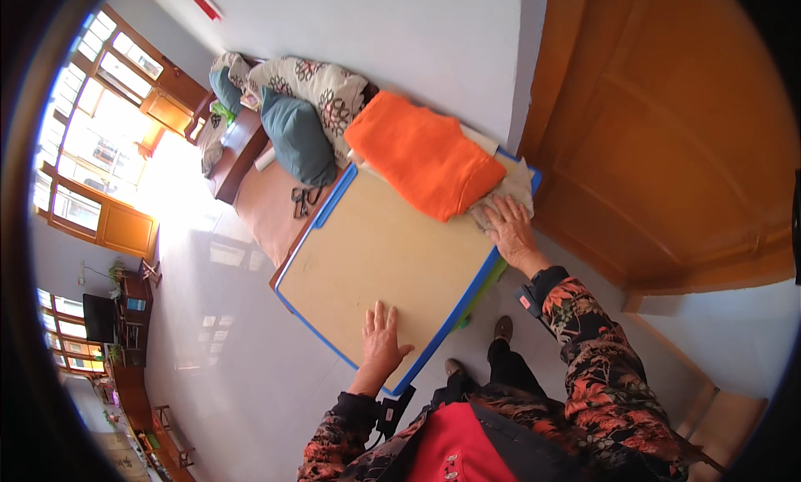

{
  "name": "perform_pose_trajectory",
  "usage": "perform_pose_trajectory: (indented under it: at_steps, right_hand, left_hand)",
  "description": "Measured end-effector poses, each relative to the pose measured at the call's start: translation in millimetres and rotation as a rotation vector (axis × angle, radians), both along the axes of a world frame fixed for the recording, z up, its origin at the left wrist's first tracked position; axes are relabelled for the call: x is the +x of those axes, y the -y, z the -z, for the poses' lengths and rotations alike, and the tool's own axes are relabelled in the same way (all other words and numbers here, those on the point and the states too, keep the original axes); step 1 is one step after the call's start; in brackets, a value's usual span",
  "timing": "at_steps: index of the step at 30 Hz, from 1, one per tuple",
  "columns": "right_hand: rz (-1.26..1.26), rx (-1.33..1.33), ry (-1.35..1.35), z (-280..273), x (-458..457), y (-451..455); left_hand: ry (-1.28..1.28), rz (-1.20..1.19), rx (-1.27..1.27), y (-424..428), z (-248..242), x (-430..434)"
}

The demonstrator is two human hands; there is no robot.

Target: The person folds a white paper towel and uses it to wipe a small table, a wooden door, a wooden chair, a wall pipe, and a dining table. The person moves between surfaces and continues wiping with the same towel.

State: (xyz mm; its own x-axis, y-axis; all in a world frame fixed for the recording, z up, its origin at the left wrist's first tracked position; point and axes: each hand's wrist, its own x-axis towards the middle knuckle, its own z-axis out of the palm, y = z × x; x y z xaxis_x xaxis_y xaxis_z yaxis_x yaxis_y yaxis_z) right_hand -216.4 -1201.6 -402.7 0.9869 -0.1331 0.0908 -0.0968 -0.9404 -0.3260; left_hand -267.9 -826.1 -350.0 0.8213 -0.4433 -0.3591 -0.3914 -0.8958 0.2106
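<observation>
A tan board with a blue rim [382, 250] lies flat before me, like a small tabletop. My left hand [380, 344] rests on its near left part, palm down with the fingers spread, holding nothing. At the right side of the board, my right hand [512, 231] lies on a greyish cloth [516, 188]; the fingers are spread over it, and the palm side is hidden. A folded orange cloth [425, 156] sits beside the grey one, along the far right edge of the board, partly overlapping it.
Beyond the board stands a wooden sofa with a pinkish seat [266, 206], a blue-grey cushion [297, 138] and a patterned cushion [313, 84]. Dark straps [305, 200] lie on the seat. A wooden door [663, 125] rises at the right. Tiled floor [250, 344] extends to the left.
</observation>
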Motion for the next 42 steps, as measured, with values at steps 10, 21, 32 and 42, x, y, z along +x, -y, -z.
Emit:
perform_pose_trajectory:
  at_steps: [10,21,32,42]
  right_hand:
    - [0.019,-0.023,0.364,22,38,21]
    - [0.037,0.666,0.023,-29,20,65]
    - [-0.083,-0.374,1.44,-544,108,185]
    - [0.078,-0.366,1.247,-530,136,200]
  left_hand:
    - [-0.05,-0.046,0.128,12,7,7]
    - [-0.041,-0.013,0.18,7,16,7]
    - [-0.001,0.016,0.225,4,36,7]
    - [-0.062,0.06,0.193,7,53,11]
